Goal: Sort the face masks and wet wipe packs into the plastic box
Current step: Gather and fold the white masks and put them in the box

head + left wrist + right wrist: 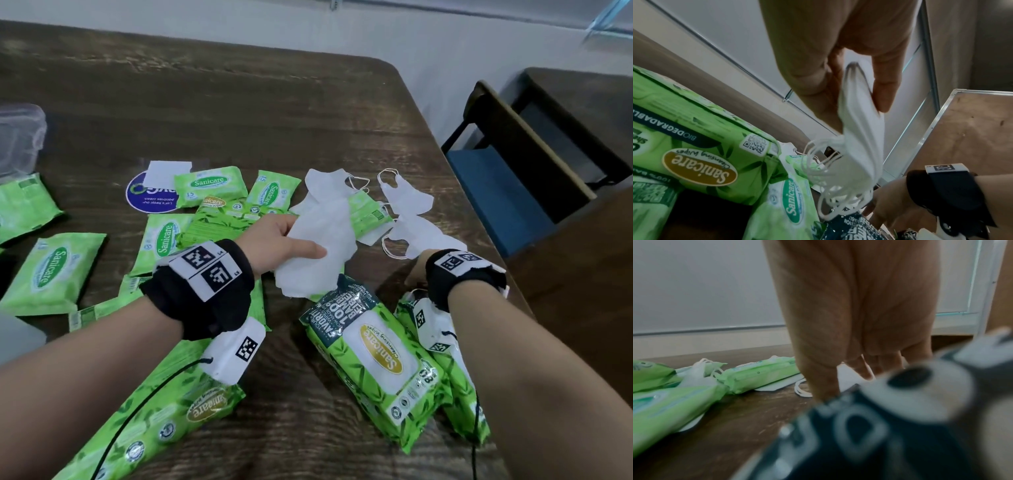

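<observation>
My left hand (303, 238) holds a stack of white face masks (318, 253) above the middle of the table. In the left wrist view its thumb and fingers (882, 97) pinch the stack (863, 142), and the ear loops hang down in a bunch. My right hand (418, 266) reaches down to a loose white mask (424, 236) near the table's right edge. In the right wrist view its fingertips (866, 373) touch that mask (846, 374). Several green wet wipe packs lie about, among them a large one (373, 356) and a small one (51, 270). The clear plastic box (20, 137) is at the far left.
Two more white masks (407, 195) (327, 185) lie behind my hands. A round blue sticker (150, 197) lies among the small packs. The table's right edge (455, 178) is close to my right hand; beyond it stands a chair with a blue seat (496, 202).
</observation>
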Demonstrator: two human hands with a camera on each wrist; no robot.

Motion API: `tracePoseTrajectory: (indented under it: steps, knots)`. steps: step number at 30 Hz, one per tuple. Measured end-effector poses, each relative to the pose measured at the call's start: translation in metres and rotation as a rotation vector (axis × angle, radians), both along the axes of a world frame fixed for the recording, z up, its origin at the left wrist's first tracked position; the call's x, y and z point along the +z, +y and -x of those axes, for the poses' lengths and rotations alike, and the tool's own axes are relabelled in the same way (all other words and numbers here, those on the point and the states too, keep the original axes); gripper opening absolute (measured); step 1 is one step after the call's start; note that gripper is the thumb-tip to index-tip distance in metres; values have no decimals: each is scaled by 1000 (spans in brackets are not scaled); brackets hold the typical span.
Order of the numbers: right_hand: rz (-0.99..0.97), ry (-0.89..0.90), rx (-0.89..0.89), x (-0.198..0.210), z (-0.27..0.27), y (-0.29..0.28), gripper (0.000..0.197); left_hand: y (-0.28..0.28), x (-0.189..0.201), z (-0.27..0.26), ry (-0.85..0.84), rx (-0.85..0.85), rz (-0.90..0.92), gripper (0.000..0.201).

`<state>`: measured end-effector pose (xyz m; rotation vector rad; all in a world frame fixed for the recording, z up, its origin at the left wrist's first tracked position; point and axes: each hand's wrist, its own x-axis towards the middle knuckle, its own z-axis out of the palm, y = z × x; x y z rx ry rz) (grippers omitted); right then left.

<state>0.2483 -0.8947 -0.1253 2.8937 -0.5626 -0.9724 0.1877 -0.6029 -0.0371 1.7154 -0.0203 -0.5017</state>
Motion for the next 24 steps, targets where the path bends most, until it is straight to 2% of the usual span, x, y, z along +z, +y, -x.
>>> tracePoseTrajectory:
  steps: [3,5,7,10,19,24]
  knots:
    - [-49,-6,-44,18,17,18,56,0,-4,-2,-12,-8,9,20]
    - [-45,-49,2,16,17,18,68,0,-6,0,-6,-19,29,22]
    - [-49,-123,12,14,13,23,62,-1,-8,2,0,-18,42,21]
    - [-17,-194,-16,19,14,32,40,-1,-6,5,-6,-29,47,19]
    - [171,-78,196,16,23,44,40,15,5,5,-40,-35,50,18]
    - [75,-212,172,12,17,41,26,21,12,9,-52,-59,9,21]
